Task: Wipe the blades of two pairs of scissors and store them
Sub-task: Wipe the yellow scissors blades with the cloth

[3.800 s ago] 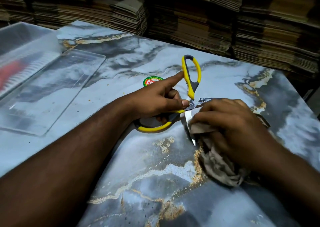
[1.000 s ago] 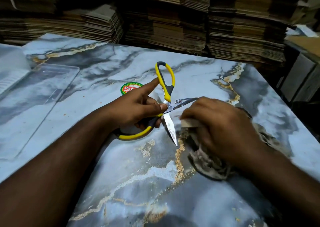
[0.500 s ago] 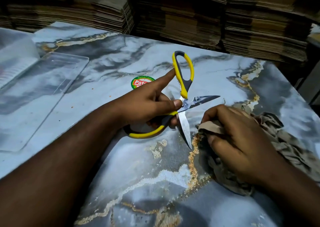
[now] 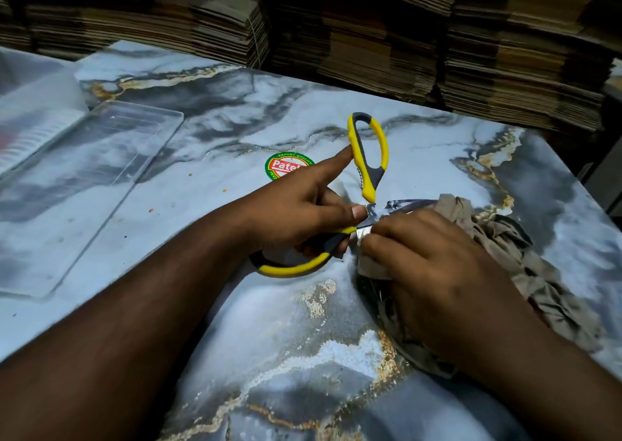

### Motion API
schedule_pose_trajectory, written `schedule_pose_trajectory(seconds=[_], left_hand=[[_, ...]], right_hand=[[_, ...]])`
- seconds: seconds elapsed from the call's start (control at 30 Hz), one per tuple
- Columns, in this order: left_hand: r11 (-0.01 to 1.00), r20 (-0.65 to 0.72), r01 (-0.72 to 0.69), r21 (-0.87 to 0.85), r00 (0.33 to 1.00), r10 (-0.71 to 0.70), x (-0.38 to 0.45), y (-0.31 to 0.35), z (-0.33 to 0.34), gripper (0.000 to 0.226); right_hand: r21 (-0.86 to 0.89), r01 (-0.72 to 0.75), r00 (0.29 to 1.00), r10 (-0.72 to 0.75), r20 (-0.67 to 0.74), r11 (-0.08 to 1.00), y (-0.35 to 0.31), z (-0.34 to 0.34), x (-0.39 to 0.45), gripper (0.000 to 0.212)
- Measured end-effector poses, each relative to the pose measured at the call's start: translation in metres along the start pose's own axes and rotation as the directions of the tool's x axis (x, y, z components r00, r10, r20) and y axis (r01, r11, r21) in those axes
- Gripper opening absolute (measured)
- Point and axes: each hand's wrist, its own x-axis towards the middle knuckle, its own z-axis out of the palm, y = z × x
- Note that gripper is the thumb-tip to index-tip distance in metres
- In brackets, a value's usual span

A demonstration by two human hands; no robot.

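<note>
Scissors (image 4: 368,157) | spread between hands | left hand (image 4: 303,211) grips handle | right hand (image 4: 434,269) cloth-wraps blade

left hand (image 4: 303,218) gripping, index finger extended; right hand (image 4: 434,272) curled, pinching.

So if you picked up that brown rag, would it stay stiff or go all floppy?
Probably floppy: the rag lies in crumpled folds on the marble-patterned table and bends around the scissors' blade under the right hand. It looks thin, so likely light for its size. It shouldn't roll or slide much, being soft cloth.
</note>
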Motion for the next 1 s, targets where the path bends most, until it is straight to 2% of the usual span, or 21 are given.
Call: schedule_pose_trajectory(seconds=[0.2, 0.37, 0.5, 0.67, 0.83, 1.0], left_hand=[[1.000, -0.033, -0.009, 0.010, 0.999, 0.009, 0.001, -0.001, 0.001, 0.084], [1.000, -0.039, 0.004, 0.019, 0.999, -0.003, 0.002, 0.001, 0.003, 0.084], [1.000, -0.024, 0.003, 0.027, 1.000, -0.002, 0.001, 0.002, 0.004, 0.083], [0.999, -0.050, 0.006, 0.043, 0.999, -0.004, 0.000, 0.003, 0.005, 0.084], [1.000, -0.043, 0.006, 0.027, 0.999, -0.005, 0.001, 0.002, 0.004, 0.080], [1.000, -0.037, -0.001, 0.014, 0.999, 0.001, 0.001, 0.003, 0.005, 0.084]], right_hand=[[0.064, -0.046, 0.999, 0.047, -0.021, 0.997, 0.000, 0.002, 0.012, 0.032], [0.100, 0.022, 1.000, -0.022, 0.005, 0.995, -0.003, -0.005, -0.009, 0.029], [0.163, -0.039, 0.998, 0.047, -0.047, 0.986, 0.006, 0.004, 0.009, 0.029], [0.229, 0.015, 0.998, -0.027, 0.052, 0.973, 0.009, -0.003, -0.004, 0.039], [0.244, -0.047, 0.999, 0.044, 0.019, 0.969, 0.010, 0.004, 0.013, 0.039], [0.315, -0.011, 0.998, -0.008, 0.060, 0.949, 0.009, -0.007, -0.011, 0.040]])
